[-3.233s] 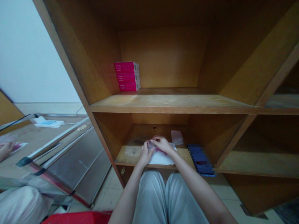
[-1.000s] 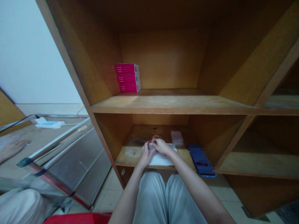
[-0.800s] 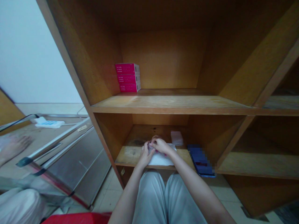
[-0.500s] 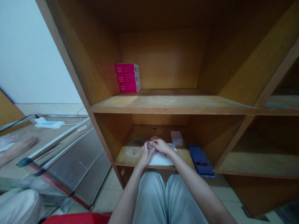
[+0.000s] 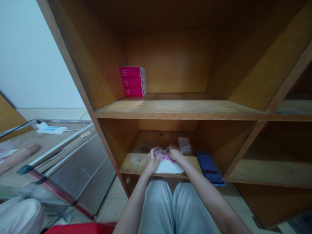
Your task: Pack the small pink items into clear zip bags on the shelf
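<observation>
My left hand (image 5: 152, 163) is at the left edge of a white sheet (image 5: 168, 168) on the lower shelf. Its fingers curl around a small clear plastic thing (image 5: 158, 150) with a rounded rim, perhaps a bag or cup. To the right, my right hand (image 5: 174, 153) is over the sheet's far right part, fingers bent together and pointing down. Whatever is between those fingertips is hidden. Many small pink pieces (image 5: 167, 157) lie spread on the sheet between the two hands, too small to make out closely.
Clear plastic bags (image 5: 184, 145) lie behind my right hand. A dark blue flat item (image 5: 208, 165) rests at the shelf's right, partly pixelated. Pink boxes (image 5: 133, 82) are stacked on the upper shelf. At left, another person's hand (image 5: 29, 150) rests on a table beside a white power strip (image 5: 51, 129).
My right hand has moved right, away from my left hand, uncovering the pink pieces and the clear plastic. My left hand has stayed in about the same place.
</observation>
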The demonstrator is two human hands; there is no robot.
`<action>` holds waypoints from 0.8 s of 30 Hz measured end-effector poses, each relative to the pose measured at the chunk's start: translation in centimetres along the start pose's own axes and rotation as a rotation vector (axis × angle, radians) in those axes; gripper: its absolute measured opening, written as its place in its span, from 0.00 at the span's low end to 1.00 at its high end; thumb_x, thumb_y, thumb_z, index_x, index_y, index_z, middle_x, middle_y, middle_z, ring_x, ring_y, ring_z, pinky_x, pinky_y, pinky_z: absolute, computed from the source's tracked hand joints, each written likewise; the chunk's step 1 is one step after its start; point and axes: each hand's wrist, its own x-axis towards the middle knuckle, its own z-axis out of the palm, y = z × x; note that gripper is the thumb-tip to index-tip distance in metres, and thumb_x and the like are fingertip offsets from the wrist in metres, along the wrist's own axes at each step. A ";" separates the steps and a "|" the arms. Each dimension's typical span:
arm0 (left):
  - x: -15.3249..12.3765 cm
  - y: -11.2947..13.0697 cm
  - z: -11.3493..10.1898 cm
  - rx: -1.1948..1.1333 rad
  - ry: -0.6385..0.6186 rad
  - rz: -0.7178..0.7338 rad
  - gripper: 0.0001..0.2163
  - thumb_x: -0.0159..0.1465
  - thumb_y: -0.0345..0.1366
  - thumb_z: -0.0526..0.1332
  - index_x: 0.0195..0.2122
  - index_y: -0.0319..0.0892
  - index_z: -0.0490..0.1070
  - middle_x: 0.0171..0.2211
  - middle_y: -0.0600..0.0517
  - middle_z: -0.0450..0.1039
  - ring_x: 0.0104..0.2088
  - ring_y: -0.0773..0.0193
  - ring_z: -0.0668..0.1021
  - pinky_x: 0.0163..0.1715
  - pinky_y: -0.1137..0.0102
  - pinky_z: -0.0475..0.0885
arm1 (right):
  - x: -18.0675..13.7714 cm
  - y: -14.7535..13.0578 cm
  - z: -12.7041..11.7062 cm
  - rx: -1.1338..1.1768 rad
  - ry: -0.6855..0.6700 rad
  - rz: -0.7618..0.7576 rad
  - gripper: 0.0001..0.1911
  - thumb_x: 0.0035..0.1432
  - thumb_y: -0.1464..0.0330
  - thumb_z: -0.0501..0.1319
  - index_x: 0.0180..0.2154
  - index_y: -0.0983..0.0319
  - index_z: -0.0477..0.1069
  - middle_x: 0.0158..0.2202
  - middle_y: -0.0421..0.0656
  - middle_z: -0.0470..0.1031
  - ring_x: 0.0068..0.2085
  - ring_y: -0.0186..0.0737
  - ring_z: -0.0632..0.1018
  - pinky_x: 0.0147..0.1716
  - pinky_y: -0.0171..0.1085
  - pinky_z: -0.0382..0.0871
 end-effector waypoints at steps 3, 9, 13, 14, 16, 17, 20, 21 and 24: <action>0.0 -0.1 0.0 -0.006 -0.002 0.014 0.21 0.59 0.42 0.53 0.51 0.41 0.53 0.47 0.43 0.62 0.48 0.59 0.65 0.48 0.63 0.59 | -0.2 -0.1 0.3 -0.016 -0.023 -0.003 0.10 0.50 0.75 0.53 0.30 0.66 0.74 0.35 0.55 0.74 0.37 0.47 0.74 0.35 0.37 0.62; 0.0 -0.3 0.1 0.006 0.006 0.025 0.21 0.59 0.42 0.52 0.51 0.41 0.54 0.47 0.44 0.62 0.47 0.59 0.66 0.48 0.63 0.59 | -0.1 0.1 1.0 -0.043 -0.061 0.024 0.12 0.51 0.75 0.52 0.33 0.67 0.73 0.36 0.54 0.75 0.37 0.45 0.75 0.35 0.35 0.62; 0.0 -0.3 0.1 -0.007 0.011 0.025 0.21 0.59 0.42 0.53 0.51 0.41 0.54 0.47 0.44 0.62 0.47 0.59 0.66 0.48 0.62 0.59 | 0.0 0.1 1.1 -0.059 -0.062 0.061 0.13 0.52 0.75 0.51 0.35 0.69 0.72 0.38 0.56 0.74 0.39 0.47 0.74 0.37 0.37 0.62; 0.0 -0.3 0.1 -0.011 0.010 0.025 0.21 0.59 0.42 0.53 0.51 0.41 0.54 0.47 0.44 0.62 0.48 0.59 0.66 0.49 0.62 0.59 | 0.0 0.1 1.2 -0.061 -0.063 0.068 0.13 0.52 0.75 0.51 0.36 0.69 0.72 0.38 0.57 0.73 0.40 0.47 0.74 0.37 0.37 0.62; 0.1 -0.3 0.1 -0.019 0.011 0.023 0.21 0.58 0.42 0.53 0.51 0.41 0.54 0.47 0.44 0.62 0.48 0.59 0.65 0.49 0.62 0.59 | 0.1 0.0 1.3 -0.060 -0.064 0.076 0.13 0.52 0.75 0.51 0.36 0.69 0.72 0.39 0.57 0.73 0.41 0.48 0.73 0.38 0.38 0.62; 0.1 -0.2 0.0 -0.023 0.014 0.021 0.21 0.58 0.42 0.53 0.51 0.41 0.55 0.47 0.44 0.62 0.48 0.59 0.65 0.49 0.62 0.58 | 0.1 0.0 1.3 -0.058 -0.064 0.078 0.13 0.52 0.75 0.51 0.36 0.69 0.72 0.39 0.57 0.73 0.41 0.48 0.73 0.38 0.38 0.62; 0.1 -0.2 0.0 -0.032 0.018 0.013 0.21 0.58 0.42 0.54 0.51 0.41 0.55 0.47 0.44 0.62 0.48 0.59 0.65 0.49 0.62 0.58 | 0.2 -0.1 1.5 -0.049 -0.055 0.078 0.13 0.53 0.75 0.50 0.36 0.69 0.72 0.39 0.58 0.73 0.41 0.48 0.73 0.39 0.38 0.62; 0.1 -0.2 0.1 -0.035 0.017 0.014 0.21 0.58 0.42 0.54 0.51 0.41 0.55 0.47 0.44 0.62 0.48 0.59 0.65 0.49 0.62 0.58 | 0.2 -0.1 1.6 -0.045 -0.049 0.076 0.13 0.53 0.75 0.50 0.36 0.69 0.72 0.39 0.58 0.73 0.41 0.49 0.73 0.39 0.39 0.62; 0.1 -0.3 0.1 -0.043 0.010 0.013 0.21 0.58 0.42 0.54 0.51 0.41 0.55 0.47 0.43 0.62 0.49 0.59 0.65 0.49 0.62 0.58 | 0.1 0.0 1.6 -0.021 -0.038 0.066 0.12 0.52 0.75 0.51 0.35 0.69 0.72 0.37 0.57 0.74 0.39 0.47 0.74 0.37 0.37 0.62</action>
